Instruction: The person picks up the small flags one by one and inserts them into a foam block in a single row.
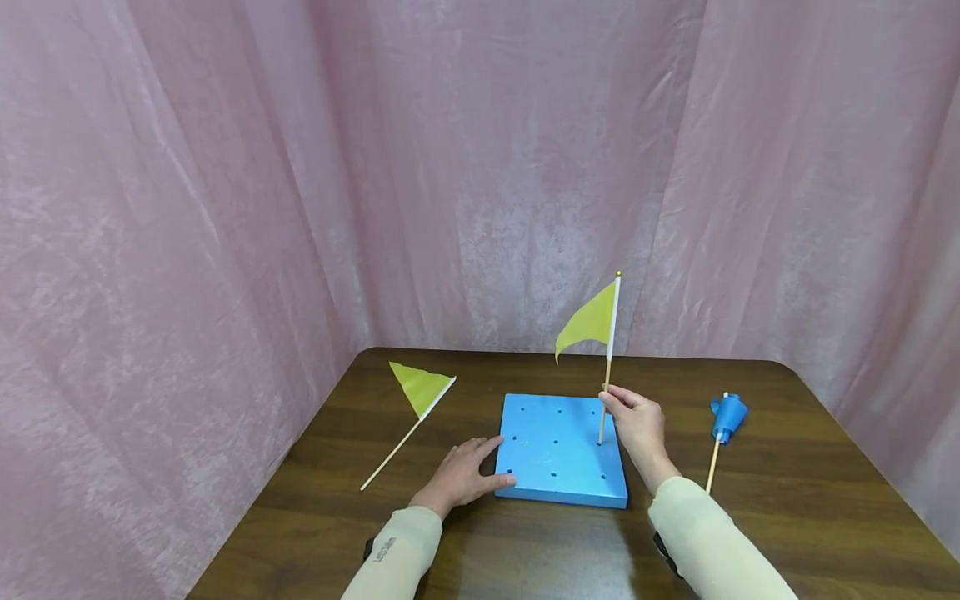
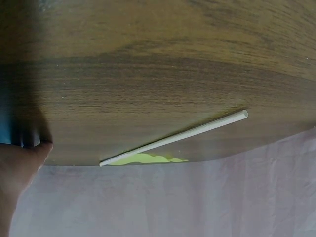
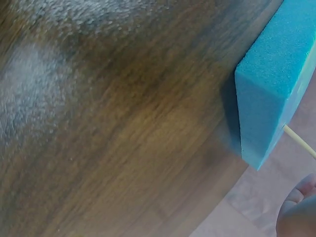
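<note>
Head view: right hand (image 1: 639,425) pinches a yellow flag (image 1: 592,321), nearly upright, its stick meeting the blue board (image 1: 536,458) at three o'clock; left hand (image 1: 465,472), spread and empty, touches the board around nine. Toward ten on the worktop (image 1: 322,517) lies a second flag (image 1: 422,390); toward two, a blue-wrapped stick (image 1: 729,418). Left wrist view: the second flag's stick slants toward two. Right wrist view: board near two.

Pretty simple getup tbh: pale cream sleeves on both arms, left sleeve (image 1: 411,542) and right sleeve (image 1: 712,537), smooth and kinda tube-shaped, each stopping around the wrist. The left one has small dark lettering (image 1: 384,550), maybe "LET'S SLIM", too tiny to swear by. A black bit pokes out beside each sleeve, mostly hidden. Left grip (image 1: 465,475) and right grip (image 1: 637,425) are bare.
</note>
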### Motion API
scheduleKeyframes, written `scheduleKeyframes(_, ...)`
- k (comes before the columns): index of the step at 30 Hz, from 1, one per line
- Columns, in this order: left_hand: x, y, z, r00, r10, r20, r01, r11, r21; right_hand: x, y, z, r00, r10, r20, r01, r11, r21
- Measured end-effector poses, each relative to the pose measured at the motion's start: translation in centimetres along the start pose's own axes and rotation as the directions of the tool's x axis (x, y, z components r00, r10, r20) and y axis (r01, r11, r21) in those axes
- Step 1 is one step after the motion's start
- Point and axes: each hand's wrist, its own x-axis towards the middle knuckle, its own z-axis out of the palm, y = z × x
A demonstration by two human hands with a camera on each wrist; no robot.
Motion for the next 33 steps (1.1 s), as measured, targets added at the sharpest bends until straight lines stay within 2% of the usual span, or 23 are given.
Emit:
scheduleKeyframes(16,-0.01,0.15,-0.04,1.0,-0.004,-0.011,0.004,1.0,0.01,-0.26,0.08,0.05,0.999,0.006,0.048,-0.005,1.0,-0.017)
scheduleKeyframes(27,-0.02,0.14,0.06,1.0,-0.001,-0.007,0.001,1.0,0.008,-0.29,0.63,0.05,0.995,-0.004,0.095,0.011,0.997,-0.079)
scheduleKeyframes(33,-0.09,0.17,0.05,1.0,-0.003,-0.003,0.003,1.0,0.004,-0.18,0.69,0.12,0.994,0.021,0.11,-0.007,0.992,-0.125)
